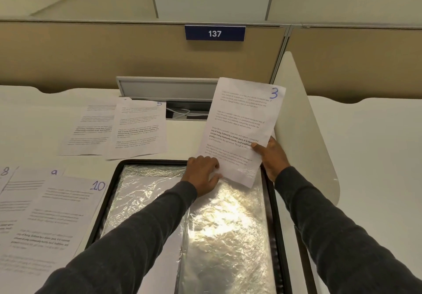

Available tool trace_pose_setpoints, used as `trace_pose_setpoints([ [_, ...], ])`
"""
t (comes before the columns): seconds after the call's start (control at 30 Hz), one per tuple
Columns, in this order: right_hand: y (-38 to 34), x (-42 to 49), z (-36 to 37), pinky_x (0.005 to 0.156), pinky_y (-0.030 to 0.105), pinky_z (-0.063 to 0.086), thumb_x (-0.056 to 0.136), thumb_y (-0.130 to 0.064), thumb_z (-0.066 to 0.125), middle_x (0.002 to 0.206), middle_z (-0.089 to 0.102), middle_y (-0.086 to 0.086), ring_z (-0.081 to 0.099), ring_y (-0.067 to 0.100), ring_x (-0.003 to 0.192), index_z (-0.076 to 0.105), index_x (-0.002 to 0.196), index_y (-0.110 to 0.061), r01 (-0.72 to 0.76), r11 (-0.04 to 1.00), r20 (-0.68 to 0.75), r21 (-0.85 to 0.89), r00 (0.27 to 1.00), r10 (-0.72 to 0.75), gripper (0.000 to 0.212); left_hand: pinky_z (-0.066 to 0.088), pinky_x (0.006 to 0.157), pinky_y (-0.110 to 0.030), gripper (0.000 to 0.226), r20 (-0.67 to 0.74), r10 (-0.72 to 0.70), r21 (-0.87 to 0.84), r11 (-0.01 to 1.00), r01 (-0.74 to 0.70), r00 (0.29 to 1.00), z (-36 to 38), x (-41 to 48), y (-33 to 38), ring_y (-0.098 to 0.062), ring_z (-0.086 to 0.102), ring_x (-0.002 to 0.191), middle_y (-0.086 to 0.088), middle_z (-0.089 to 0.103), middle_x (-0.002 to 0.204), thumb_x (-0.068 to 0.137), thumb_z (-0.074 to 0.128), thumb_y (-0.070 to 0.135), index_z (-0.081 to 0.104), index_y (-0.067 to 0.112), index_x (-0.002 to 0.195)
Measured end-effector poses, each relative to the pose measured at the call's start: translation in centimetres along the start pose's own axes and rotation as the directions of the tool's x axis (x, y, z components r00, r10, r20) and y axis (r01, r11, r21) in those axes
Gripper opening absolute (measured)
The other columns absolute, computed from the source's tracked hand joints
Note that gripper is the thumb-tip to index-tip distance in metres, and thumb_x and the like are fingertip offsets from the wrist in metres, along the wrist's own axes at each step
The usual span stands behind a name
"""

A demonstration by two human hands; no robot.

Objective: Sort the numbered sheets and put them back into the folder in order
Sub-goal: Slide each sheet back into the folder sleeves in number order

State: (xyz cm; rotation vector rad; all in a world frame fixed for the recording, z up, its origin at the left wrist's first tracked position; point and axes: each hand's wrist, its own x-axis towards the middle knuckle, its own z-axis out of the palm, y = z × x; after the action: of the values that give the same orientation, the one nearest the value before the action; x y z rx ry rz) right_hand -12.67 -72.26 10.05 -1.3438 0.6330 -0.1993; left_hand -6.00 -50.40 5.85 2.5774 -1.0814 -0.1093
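Note:
The sheet marked 3 [239, 129] is lifted and tilted above the far right corner of the open folder [107, 204], a black-rimmed folder with shiny clear sleeves. My right hand [271, 156] grips the sheet's right edge, thumb on the printed side. My left hand [203, 172] pinches its lower left corner over the sleeve. Sheet 5 [139, 129] lies on the desk beyond the folder, overlapping another sheet [91, 129]. Sheets 10 [54, 220], 9 [34, 179] and 8 [4, 175] overlap at the left.
A white curved divider [303, 122] stands right of the folder, close to my right hand. A grey cable tray [166, 88] with a white cable sits at the desk's back edge. A partition with a blue plate reading 137 [214, 33] rises behind.

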Motion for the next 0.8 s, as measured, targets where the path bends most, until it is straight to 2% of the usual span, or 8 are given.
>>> trace_pose_setpoints([
  [0.1, 0.3, 0.2, -0.4, 0.100, 0.052, 0.053, 0.095, -0.002, 0.062, 0.124, 0.071, 0.005, 0.067, 0.029, 0.114, 0.060, 0.132, -0.015, -0.031, 0.999, 0.036, -0.011, 0.999, 0.031, 0.039, 0.033, 0.093, -0.037, 0.012, 0.046, -0.046, 0.081, 0.996, 0.042, 0.998, -0.2, -0.5, -1.6, -0.018, 0.052, 0.097, 0.007, 0.059, 0.096, 0.091, 0.056, 0.032, 0.059, 0.025, 0.100],
  [0.2, 0.1, 0.4, -0.3, 0.099, 0.053, 0.053, 0.095, -0.001, 0.061, 0.124, 0.071, 0.006, 0.068, 0.029, 0.113, 0.061, 0.128, -0.017, -0.051, 0.998, 0.058, -0.041, 0.997, 0.054, 0.037, 0.032, 0.090, -0.037, 0.010, 0.022, -0.080, 0.113, 0.991, 0.078, 0.997, -0.3, -0.6, -2.7, -0.020, 0.051, 0.098, 0.004, 0.056, 0.100, 0.092, 0.053, 0.026, 0.061, 0.024, 0.098],
  [0.43, -0.9, 0.8, 0.4, 0.097, 0.047, 0.055, 0.095, 0.000, 0.059, 0.125, 0.069, 0.007, 0.067, 0.029, 0.113, 0.061, 0.124, -0.020, -0.092, 0.984, 0.161, -0.152, 0.980, 0.117, 0.035, 0.039, 0.091, -0.039, 0.010, -0.047, -0.172, -0.043, 0.985, 0.170, 0.984, -0.1, -0.2, -3.0, -0.021, 0.052, 0.101, -0.001, 0.051, 0.116, 0.089, 0.060, 0.026, 0.063, 0.021, 0.097],
  [0.53, -1.1, 0.6, 0.8, 0.101, 0.049, 0.053, 0.095, -0.002, 0.061, 0.128, 0.068, 0.008, 0.066, 0.029, 0.114, 0.058, 0.133, -0.014, -0.092, 0.961, 0.209, -0.261, 0.966, 0.149, 0.040, 0.036, 0.096, -0.040, 0.011, -0.039, -0.151, -0.064, 0.987, 0.148, 0.988, 0.3, 0.0, -2.5, -0.024, 0.049, 0.113, -0.003, 0.050, 0.128, 0.088, 0.061, 0.027, 0.064, 0.019, 0.096],
  [0.67, -1.0, 0.3, 1.1, 0.104, 0.048, 0.051, 0.093, -0.003, 0.065, 0.129, 0.066, 0.012, 0.064, 0.031, 0.116, 0.058, 0.130, -0.009, -0.138, 0.912, 0.225, -0.387, 0.945, 0.239, 0.038, 0.033, 0.098, -0.041, 0.010, -0.075, -0.173, -0.093, 0.982, 0.166, 0.982, 0.6, 0.3, -2.2, -0.025, 0.046, 0.118, -0.004, 0.049, 0.130, 0.088, 0.061, 0.025, 0.063, 0.018, 0.094],
  [0.73, -0.9, 0.1, 1.1, 0.098, 0.041, 0.054, 0.093, -0.006, 0.067, 0.126, 0.067, 0.012, 0.064, 0.029, 0.111, 0.060, 0.127, -0.007, -0.129, 0.858, 0.218, -0.497, 0.939, 0.267, 0.034, 0.033, 0.099, -0.040, 0.011, -0.069, -0.170, -0.087, 0.983, 0.164, 0.983, 0.7, 0.5, -2.2, -0.025, 0.046, 0.119, -0.004, 0.049, 0.131, 0.087, 0.061, 0.026, 0.064, 0.018, 0.095],
  [0.8, -0.7, -0.2, 1.0, 0.077, 0.030, 0.055, 0.094, -0.008, 0.065, 0.120, 0.068, 0.010, 0.065, 0.024, 0.099, 0.060, 0.119, -0.008, -0.159, 0.829, 0.191, -0.537, 0.933, 0.303, 0.025, 0.033, 0.100, -0.041, 0.013, -0.043, -0.161, -0.071, 0.985, 0.158, 0.986, 0.7, 0.8, -2.2, -0.025, 0.046, 0.121, -0.005, 0.048, 0.133, 0.085, 0.062, 0.027, 0.064, 0.018, 0.095],
])
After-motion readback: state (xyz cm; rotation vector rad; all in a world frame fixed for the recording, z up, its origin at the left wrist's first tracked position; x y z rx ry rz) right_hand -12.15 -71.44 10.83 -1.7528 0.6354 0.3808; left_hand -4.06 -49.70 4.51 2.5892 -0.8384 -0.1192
